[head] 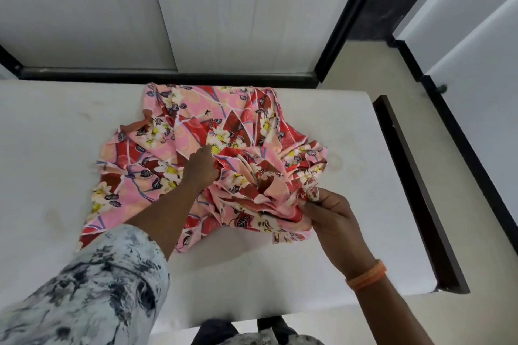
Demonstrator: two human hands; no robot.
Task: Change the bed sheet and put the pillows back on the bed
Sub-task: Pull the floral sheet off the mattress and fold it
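Note:
A pink and red floral bed sheet (246, 131) lies bunched in a heap on the bare white mattress (56, 148). My left hand (200, 166) reaches into the middle of the heap and pinches a fold of the sheet. My right hand (329, 214) grips a frayed edge of the sheet at the heap's right side. An orange band circles my right wrist. No pillows are in view.
A dark bed frame rail (420, 193) runs along the mattress's right side. Behind the bed stand white wall panels (224, 8) with a black base strip. A cream floor (361, 67) shows at the right, beside more white panels.

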